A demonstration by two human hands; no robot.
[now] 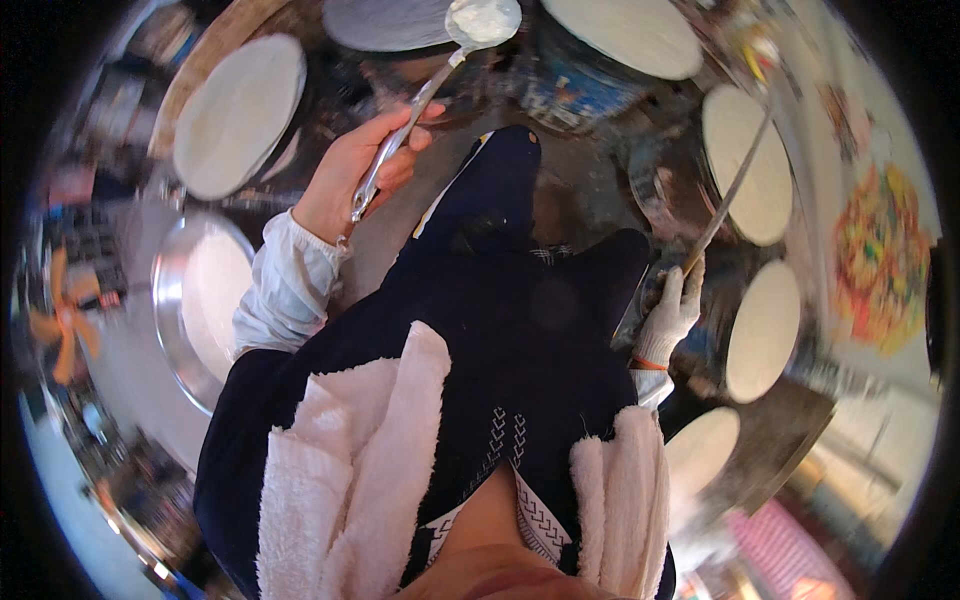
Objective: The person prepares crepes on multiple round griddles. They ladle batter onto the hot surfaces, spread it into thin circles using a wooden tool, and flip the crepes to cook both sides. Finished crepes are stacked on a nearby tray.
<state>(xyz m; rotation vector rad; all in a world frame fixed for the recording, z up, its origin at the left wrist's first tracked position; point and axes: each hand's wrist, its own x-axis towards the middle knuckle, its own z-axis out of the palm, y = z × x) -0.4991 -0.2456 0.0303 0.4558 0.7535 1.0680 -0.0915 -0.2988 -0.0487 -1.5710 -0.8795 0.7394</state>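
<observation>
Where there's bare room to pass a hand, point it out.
One grey patch shows between the left sleeve and the dark trouser leg; another, blurred, between the metal bowl and the orange fan. The right is crowded: the gloved right hand holds a stick among pale discs.

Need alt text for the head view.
Bare left hand grips a ladle of white mixture; gloved right hand grips a long rod. Several pale discs lie around, with a metal basin at left.

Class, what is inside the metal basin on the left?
The metal basin holds a pale substance, which hides its bottom; the white sleeve covers part of its right side.
</observation>
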